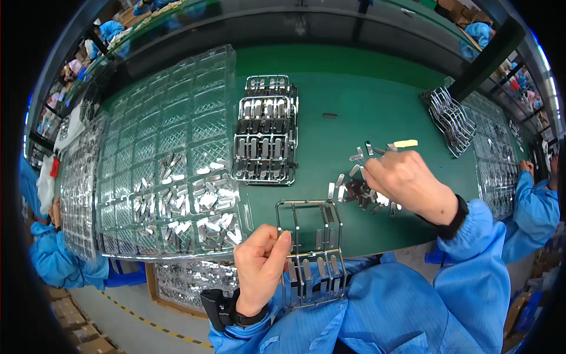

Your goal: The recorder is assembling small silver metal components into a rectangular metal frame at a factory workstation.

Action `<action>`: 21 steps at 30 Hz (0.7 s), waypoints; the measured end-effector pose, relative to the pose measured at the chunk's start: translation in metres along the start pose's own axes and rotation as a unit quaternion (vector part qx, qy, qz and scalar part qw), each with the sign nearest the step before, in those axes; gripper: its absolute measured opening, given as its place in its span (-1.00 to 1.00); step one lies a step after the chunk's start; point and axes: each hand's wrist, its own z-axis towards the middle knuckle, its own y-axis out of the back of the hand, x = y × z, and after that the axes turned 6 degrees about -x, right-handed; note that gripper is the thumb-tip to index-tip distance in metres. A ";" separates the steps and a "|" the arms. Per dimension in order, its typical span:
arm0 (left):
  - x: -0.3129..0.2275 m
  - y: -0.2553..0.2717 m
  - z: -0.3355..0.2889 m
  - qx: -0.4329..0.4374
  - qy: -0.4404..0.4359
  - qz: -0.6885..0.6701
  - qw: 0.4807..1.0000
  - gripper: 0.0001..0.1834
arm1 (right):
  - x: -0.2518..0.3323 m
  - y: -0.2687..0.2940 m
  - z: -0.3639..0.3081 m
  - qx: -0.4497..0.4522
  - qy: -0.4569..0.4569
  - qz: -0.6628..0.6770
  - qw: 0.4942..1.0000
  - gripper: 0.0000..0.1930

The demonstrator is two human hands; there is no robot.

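Observation:
My left hand (259, 265) is closed round the left bar of a dark, shiny wire-like frame (312, 255), held tilted at the table's front edge. Several narrow grey metal strips hang in its lower half, and a couple sit at the right of its upper half. My right hand (413, 180) is over a loose pile of small silver and dark strips (358, 192), fingers bent down and pressed together. What its fingertips hold, if anything, is hidden by the hand. A small yellow piece (405, 143) lies just beyond it.
A stack of filled frames (265, 133) stands mid-table, left of a single dark strip (330, 115). Clear plastic trays (171, 112) with scattered strips cover the left. More frames (449, 121) lean by a dark post at the right. Co-workers in blue sleeves (536, 203) sit on both sides.

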 end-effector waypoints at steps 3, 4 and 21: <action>-0.001 0.001 0.000 -0.019 0.002 -0.014 1.000 -0.77 | -0.006 -0.021 0.004 -0.008 0.063 -0.089 0.994 -0.85; -0.002 0.003 0.001 -0.025 -0.011 -0.009 1.000 -0.77 | -0.003 -0.024 0.007 -0.015 0.045 -0.110 0.993 -0.84; -0.005 -0.010 -0.006 -0.003 -0.089 0.062 0.994 -0.82 | 0.053 0.013 -0.002 -0.069 0.059 0.164 0.982 -0.70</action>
